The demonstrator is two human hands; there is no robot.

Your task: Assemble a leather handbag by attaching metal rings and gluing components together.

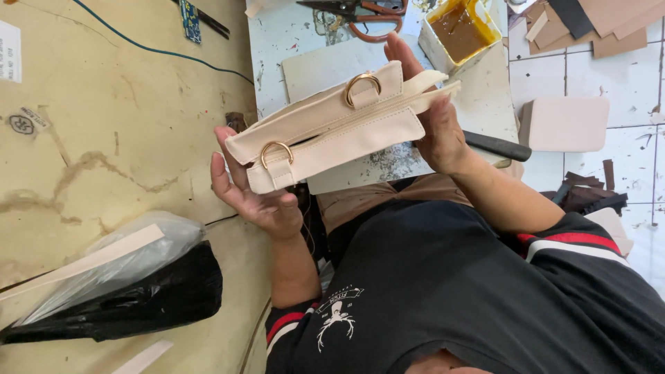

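Between the two hands, held up over the person's lap, sits a cream leather handbag [332, 128] with two gold D-rings [363, 84] along its top edge. Left hand [253, 197] cups the near-left end from below, fingers curled up around the corner, while right hand [433, 118] presses flat against the far-right end, fingers stretched along the side. Both hands are clamped on the bag, one at each end, well apart from each other. Beyond the bag lies a paint-spattered white table [284, 34]; on its far edge rest red-handled scissors [367, 17] and a square tub of brown glue [460, 31]. A black-handled tool [495, 147] lies just right of the right wrist. Far right, brown leather pieces [596, 24] are stacked on the tiled floor [623, 83]. Near left, a black plastic bag [138, 298] and a clear bag lie on a stained board.
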